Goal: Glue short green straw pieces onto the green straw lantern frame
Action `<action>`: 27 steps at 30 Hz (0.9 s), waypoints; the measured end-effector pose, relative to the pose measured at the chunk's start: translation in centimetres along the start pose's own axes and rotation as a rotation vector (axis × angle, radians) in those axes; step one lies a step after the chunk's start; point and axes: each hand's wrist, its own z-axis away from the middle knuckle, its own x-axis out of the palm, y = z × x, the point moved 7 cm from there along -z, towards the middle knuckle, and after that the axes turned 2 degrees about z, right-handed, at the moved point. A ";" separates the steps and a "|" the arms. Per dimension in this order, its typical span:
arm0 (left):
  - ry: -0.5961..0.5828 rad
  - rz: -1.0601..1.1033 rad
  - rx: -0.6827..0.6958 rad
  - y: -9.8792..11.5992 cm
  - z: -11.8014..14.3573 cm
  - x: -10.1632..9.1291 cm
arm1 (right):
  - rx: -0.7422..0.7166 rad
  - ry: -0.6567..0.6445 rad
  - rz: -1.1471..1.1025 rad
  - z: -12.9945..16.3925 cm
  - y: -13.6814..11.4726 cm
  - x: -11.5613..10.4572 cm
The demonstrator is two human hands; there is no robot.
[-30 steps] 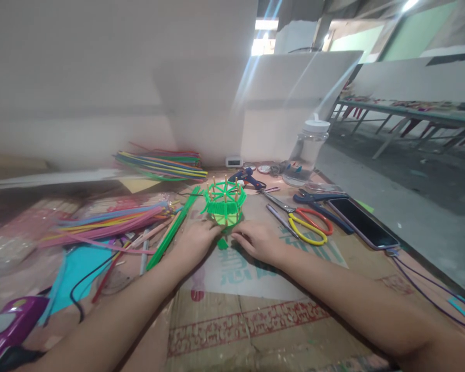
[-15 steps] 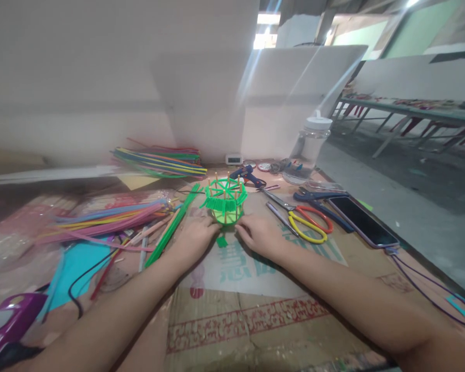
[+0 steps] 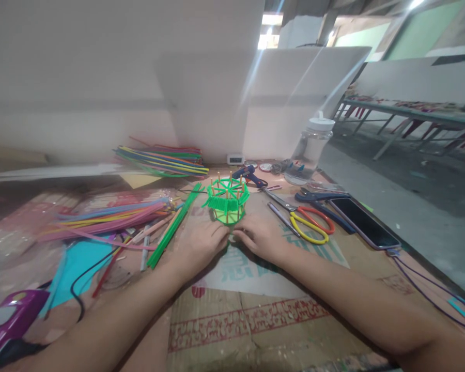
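Note:
A small round craft frame [image 3: 227,202] made of green pipe cleaners and upright wooden sticks stands on the cardboard, a fringed green strip along its front. Right in front of its base are my left hand [image 3: 207,245] and my right hand [image 3: 260,238], fingertips almost meeting. The fingers of both hands are bent and pressed together; whatever they pinch is hidden. Left of my left hand lies a bundle of green pipe cleaners [image 3: 175,223]. Scissors [image 3: 309,227] with yellow and red handles and a grey pen [image 3: 283,219] lie beyond my right hand.
A glue gun [image 3: 249,175] sits behind the frame, near a water bottle [image 3: 309,152]. Pliers [image 3: 325,206] and a phone [image 3: 364,223] line the right edge. Coloured pipe cleaners [image 3: 160,161] lie at the back left; a purple tool [image 3: 17,320] is at the lower left.
My hands have come together in front of the frame. The small green piece that lay on the cardboard between them is now out of sight. The view has shifted slightly.

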 end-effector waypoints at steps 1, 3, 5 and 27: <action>0.026 0.008 0.017 0.3 0.0 -0.3 | -0.033 -0.004 0.002 0.0 -0.4 0.0; 0.044 0.022 0.020 0.6 -0.1 -0.5 | -0.079 -0.029 0.003 0.1 -1.0 0.1; 0.042 0.034 0.006 0.5 -0.1 -0.5 | -0.098 -0.049 -0.011 0.1 -1.2 0.1; 0.083 0.196 -0.145 -1.7 -0.2 -1.7 | 0.549 0.521 -0.195 -0.9 10.2 -11.8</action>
